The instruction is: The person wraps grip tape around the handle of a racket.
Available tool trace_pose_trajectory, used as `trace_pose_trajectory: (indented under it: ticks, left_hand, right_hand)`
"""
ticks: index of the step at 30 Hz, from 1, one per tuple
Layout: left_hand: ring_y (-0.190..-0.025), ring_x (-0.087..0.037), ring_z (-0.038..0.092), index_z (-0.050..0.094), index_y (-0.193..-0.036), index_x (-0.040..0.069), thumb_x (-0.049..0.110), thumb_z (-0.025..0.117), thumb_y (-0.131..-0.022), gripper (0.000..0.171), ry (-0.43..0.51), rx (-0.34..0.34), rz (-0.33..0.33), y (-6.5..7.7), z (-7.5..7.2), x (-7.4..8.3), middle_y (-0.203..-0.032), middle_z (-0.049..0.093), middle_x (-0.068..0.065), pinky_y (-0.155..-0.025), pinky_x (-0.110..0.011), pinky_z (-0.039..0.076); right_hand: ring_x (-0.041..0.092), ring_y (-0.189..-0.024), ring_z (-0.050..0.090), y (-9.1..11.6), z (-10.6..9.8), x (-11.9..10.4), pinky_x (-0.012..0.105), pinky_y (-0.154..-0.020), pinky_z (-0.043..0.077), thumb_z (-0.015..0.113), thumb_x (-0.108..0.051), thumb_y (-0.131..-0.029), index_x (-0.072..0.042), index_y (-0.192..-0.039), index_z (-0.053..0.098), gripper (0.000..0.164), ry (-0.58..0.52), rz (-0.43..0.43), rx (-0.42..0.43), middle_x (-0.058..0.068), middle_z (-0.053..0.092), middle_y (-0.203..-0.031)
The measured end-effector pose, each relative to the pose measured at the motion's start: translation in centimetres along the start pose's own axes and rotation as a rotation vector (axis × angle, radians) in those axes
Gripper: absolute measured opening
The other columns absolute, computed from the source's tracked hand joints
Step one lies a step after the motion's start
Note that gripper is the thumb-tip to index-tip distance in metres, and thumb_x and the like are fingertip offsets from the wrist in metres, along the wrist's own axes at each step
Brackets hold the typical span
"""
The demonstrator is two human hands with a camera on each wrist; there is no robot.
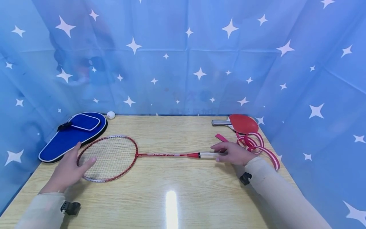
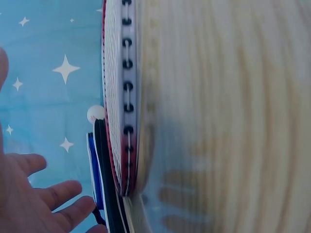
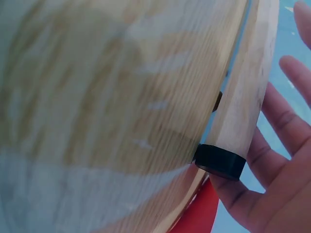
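Observation:
A badminton racket [image 1: 164, 155] with a red frame lies across the wooden table, strung head to the left, pale handle to the right. My left hand [image 1: 68, 167] hovers at the head's outer rim, thumb and fingers spread; in the left wrist view the fingers [image 2: 63, 196] stand apart from the rim [image 2: 127, 87]. At the other end my right hand [image 1: 233, 153] reaches over the handle [image 1: 208, 155], partly hiding it. The right wrist view has its loosely extended fingers [image 3: 286, 116] alongside the wooden handle [image 3: 243, 92], right by its black end cap [image 3: 220, 161].
Back left, a blue paddle case [image 1: 64, 138] with white piping lies beside a white ball [image 1: 111, 114]. A red table tennis paddle [image 1: 243, 124] is at the back right, with a coiled pink-and-white ribbon [image 1: 271, 156] before it. Star-printed blue curtains [image 1: 171, 63] enclose the table.

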State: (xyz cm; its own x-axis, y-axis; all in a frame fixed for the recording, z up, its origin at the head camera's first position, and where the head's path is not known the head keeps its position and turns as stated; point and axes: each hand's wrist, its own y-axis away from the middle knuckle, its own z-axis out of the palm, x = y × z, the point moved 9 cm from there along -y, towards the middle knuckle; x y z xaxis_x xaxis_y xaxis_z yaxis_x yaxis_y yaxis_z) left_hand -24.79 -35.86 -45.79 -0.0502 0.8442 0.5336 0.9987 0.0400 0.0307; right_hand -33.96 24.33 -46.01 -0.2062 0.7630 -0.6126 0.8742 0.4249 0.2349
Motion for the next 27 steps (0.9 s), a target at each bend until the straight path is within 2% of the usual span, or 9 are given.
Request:
trace_pose_trajectory:
  ticks: [5, 10, 15, 20, 27]
  left_hand:
    - [-0.145, -0.069, 0.018, -0.004, -0.164, -0.010, 0.064, 0.053, -0.103, 0.111, -0.031, -0.078, -0.023, -0.3, 0.5, -1.1, -0.162, 0.012, -0.046, -0.108, -0.084, 0.025]
    - [-0.143, -0.071, 0.020, -0.005, -0.162, -0.013, 0.068, 0.053, -0.101, 0.116, -0.047, -0.114, -0.056, -0.3, 0.8, -1.8, -0.160, 0.012, -0.048, -0.107, -0.084, 0.027]
    - [-0.140, -0.073, 0.022, -0.009, -0.162, -0.011, 0.073, 0.049, -0.099, 0.120, -0.062, -0.155, -0.104, -0.4, 1.0, -2.5, -0.160, 0.012, -0.048, -0.105, -0.085, 0.029]
    - [-0.142, -0.071, 0.021, -0.009, -0.163, -0.009, 0.072, 0.051, -0.099, 0.120, -0.042, -0.152, -0.111, -0.5, 1.0, -2.4, -0.161, 0.012, -0.047, -0.107, -0.084, 0.028]
    - [-0.142, -0.070, 0.025, -0.008, -0.162, -0.012, 0.067, 0.052, -0.101, 0.116, 0.053, -0.109, -0.117, -0.5, 0.8, -1.9, -0.157, 0.017, -0.050, -0.109, -0.081, 0.030]
  right_hand:
    - [0.025, -0.123, 0.062, -0.4, 0.3, 0.4, 0.052, -0.104, 0.055, 0.087, -0.028, -0.088, -0.031, -0.142, 0.067, 0.058, 0.025, 0.020, -0.013, 0.000, 0.068, -0.131]
    - [0.020, -0.116, 0.062, -0.7, 0.5, 0.5, 0.048, -0.101, 0.056, 0.086, -0.026, -0.088, -0.035, -0.143, 0.066, 0.059, 0.039, 0.047, -0.022, -0.002, 0.067, -0.122]
    - [0.020, -0.104, 0.061, -0.9, 0.7, 0.1, 0.042, -0.092, 0.056, 0.085, -0.019, -0.089, -0.027, -0.145, 0.065, 0.060, 0.030, 0.009, -0.030, -0.001, 0.065, -0.114]
    - [0.019, -0.100, 0.059, -1.1, 0.9, 0.2, 0.038, -0.089, 0.055, 0.084, -0.018, -0.090, -0.028, -0.144, 0.065, 0.058, 0.024, 0.012, -0.026, -0.001, 0.064, -0.112]
    - [0.021, -0.108, 0.060, -0.8, 0.6, 0.3, 0.046, -0.097, 0.055, 0.079, -0.016, -0.094, -0.033, -0.144, 0.064, 0.055, 0.027, 0.042, -0.008, 0.000, 0.064, -0.116]
